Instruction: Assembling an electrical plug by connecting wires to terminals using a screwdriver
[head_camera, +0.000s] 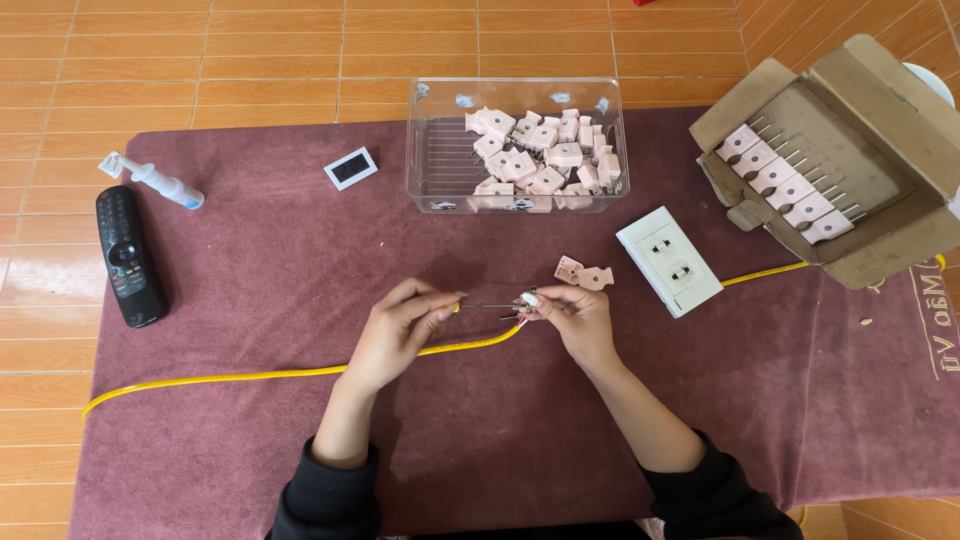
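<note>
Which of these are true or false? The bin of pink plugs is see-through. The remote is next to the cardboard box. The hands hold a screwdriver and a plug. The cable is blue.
1. The clear bin of pink plugs is see-through: true.
2. The remote is next to the cardboard box: false, they lie at opposite ends of the mat.
3. The left hand holds a screwdriver, the right hand a plug part: true.
4. The cable is blue: false, yellow.
</note>
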